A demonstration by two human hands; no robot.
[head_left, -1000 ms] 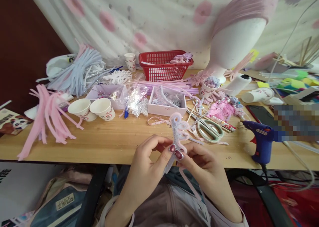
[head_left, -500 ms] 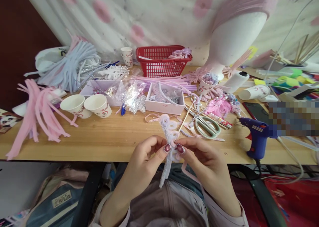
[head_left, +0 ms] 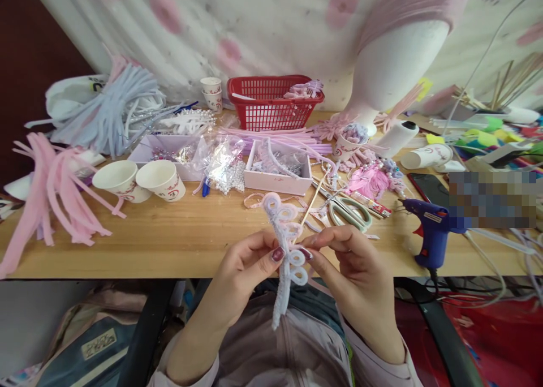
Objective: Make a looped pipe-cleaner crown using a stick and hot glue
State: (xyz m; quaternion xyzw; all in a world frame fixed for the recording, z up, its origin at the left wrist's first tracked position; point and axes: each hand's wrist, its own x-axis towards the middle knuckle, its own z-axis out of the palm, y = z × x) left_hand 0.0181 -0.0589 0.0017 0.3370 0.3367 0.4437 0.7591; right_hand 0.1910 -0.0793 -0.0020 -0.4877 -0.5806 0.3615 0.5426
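Observation:
Between my hands is a looped pipe-cleaner piece, pale blue and pink, standing nearly upright with its straight blue tail hanging below. My left hand pinches its stem at mid-height between thumb and fingers. On the other side, my right hand is closed at the edge of the loops, thumb and forefinger together on a pink pipe cleaner that trails behind the hand. Two blue loops show between the thumbs and below. The fingers partly hide the middle of the piece.
A blue glue gun stands at the right front edge. Scissors and a wooden stick lie just beyond my hands. Farther back are a white box, a red basket, paper cups and pink pipe cleaners.
The piece has turned slightly, and two blue loops low on its right side now show plainly. My right fingers have shifted and lifted a little. The view has moved slightly.

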